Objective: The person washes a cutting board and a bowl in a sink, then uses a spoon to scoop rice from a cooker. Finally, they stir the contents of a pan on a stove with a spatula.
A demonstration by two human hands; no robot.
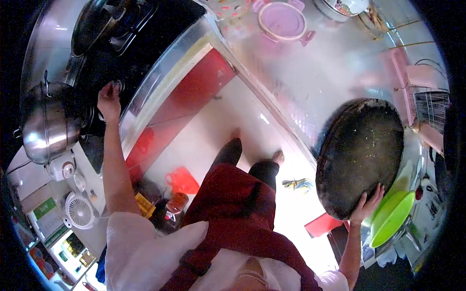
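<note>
At the upper left my left hand (109, 96) reaches over the black stove (99, 72), its fingers pinched at a small round knob (119, 85). My right hand (367, 204) lies with spread fingers on the lower edge of a large dark round board (364, 155), which rests on the light counter (310, 72) at the right. Close to that hand, a bright green basin (392, 218) stands tilted. Left of my left hand is a steel pot (46, 131) with a domed side.
A pink-lidded container (281, 20) and a bowl (347, 6) stand at the back of the counter. A pink rack (412, 87) is at the far right. On the left side are a white fan (79, 210) and a dark pan (92, 29). A red stool (182, 180) stands low.
</note>
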